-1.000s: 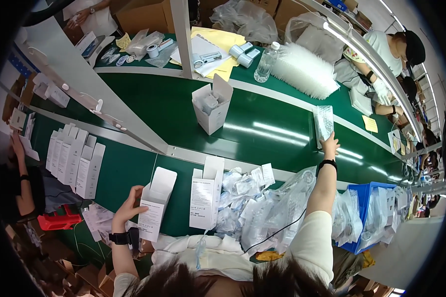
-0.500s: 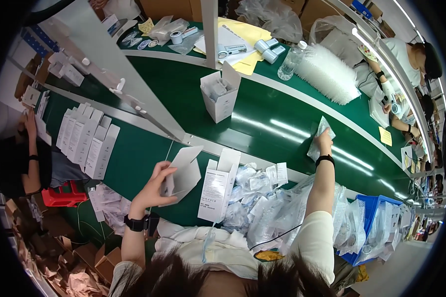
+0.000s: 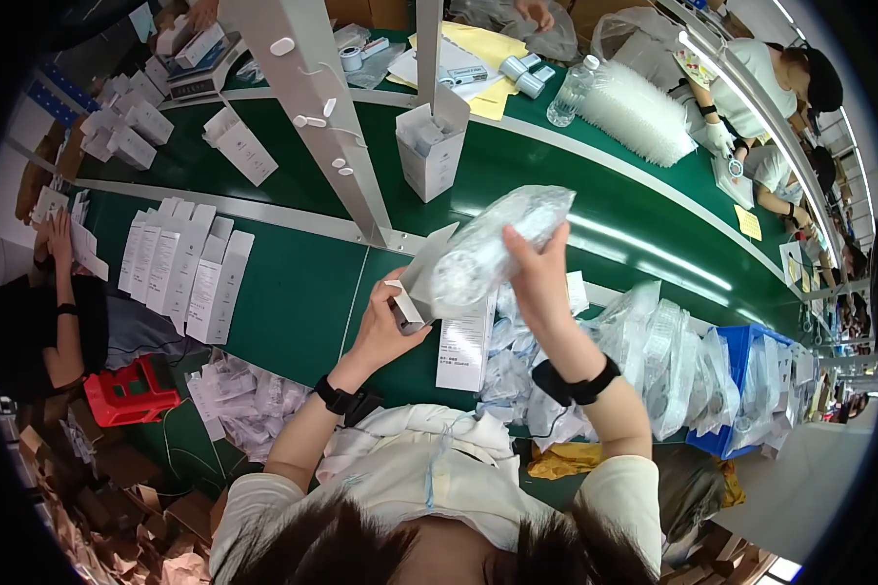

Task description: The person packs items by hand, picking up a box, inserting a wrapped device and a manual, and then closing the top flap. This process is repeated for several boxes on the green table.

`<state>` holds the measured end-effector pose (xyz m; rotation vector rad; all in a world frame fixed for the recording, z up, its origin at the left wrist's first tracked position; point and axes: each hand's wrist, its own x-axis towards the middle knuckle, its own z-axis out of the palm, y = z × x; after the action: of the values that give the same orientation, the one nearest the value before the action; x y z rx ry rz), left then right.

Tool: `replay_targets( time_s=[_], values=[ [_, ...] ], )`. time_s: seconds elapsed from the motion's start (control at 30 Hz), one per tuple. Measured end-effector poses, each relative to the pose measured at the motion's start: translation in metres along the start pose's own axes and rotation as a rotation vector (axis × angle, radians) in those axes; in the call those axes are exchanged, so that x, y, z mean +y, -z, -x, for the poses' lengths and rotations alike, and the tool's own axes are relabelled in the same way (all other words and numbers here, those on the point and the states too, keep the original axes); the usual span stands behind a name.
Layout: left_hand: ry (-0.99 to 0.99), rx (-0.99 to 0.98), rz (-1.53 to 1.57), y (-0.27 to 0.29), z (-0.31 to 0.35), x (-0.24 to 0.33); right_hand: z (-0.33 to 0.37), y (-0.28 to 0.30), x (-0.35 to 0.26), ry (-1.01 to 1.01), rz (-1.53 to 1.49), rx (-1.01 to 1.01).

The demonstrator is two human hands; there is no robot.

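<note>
My left hand point(image 3: 385, 317) is closed around an open white carton point(image 3: 425, 268), tilted with its flap up. In my right hand point(image 3: 539, 273) is a clear plastic bag point(image 3: 505, 239) with something pale inside; its lower end is right at the carton's mouth. What the bag holds cannot be made out through the film. Just below the bag stands another white carton point(image 3: 463, 353) with printed text. On the green belt beyond, an open carton point(image 3: 429, 156) has a wrapped item showing at its top.
Several white cartons point(image 3: 180, 258) stand in a row at left, near a co-worker's arm point(image 3: 65, 283). Bagged items point(image 3: 654, 361) heap at right beside a blue bin point(image 3: 737, 390). A metal post point(image 3: 312, 117) rises between bench and belt. A red plastic stool point(image 3: 132, 390) is lower left.
My right hand has come back from the belt at right, bringing the clear bag to the carton. My left hand and its carton have shifted right and up. Another carton now shows on the belt at left.
</note>
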<state>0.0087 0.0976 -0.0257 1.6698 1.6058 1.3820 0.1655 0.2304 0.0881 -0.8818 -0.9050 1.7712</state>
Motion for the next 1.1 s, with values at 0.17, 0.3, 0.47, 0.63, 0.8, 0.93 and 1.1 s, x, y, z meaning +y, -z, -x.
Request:
replay_targets(
  time_s=[0.17,0.3,0.47,0.63,0.8,0.93,1.1],
  values=[
    [-0.102,0.062,0.004,0.001,0.01,-0.003,0.041,-0.018,0.081,0.481,0.469,0.113],
    [-0.111,0.084,0.036,0.011,0.021,-0.006,0.065,-0.025,0.078,0.902,1.322,-0.125],
    [-0.157,-0.006,0.084,0.039,0.028,-0.028,0.025,0.054,0.077,0.632,1.096,0.157],
    [-0.041,-0.104,0.058,0.056,0.037,-0.031,-0.056,0.18,0.073,-0.042,1.815,0.179],
    [0.056,-0.111,-0.207,0.077,0.024,0.008,-0.071,0.22,0.099,-0.128,1.842,0.014],
    [0.1,-0.027,-0.131,0.073,0.015,0.028,-0.066,0.237,0.09,-0.088,1.816,0.075],
    [0.121,0.021,-0.262,0.075,0.016,0.026,-0.034,0.142,0.034,0.367,1.444,0.182]
  ],
)
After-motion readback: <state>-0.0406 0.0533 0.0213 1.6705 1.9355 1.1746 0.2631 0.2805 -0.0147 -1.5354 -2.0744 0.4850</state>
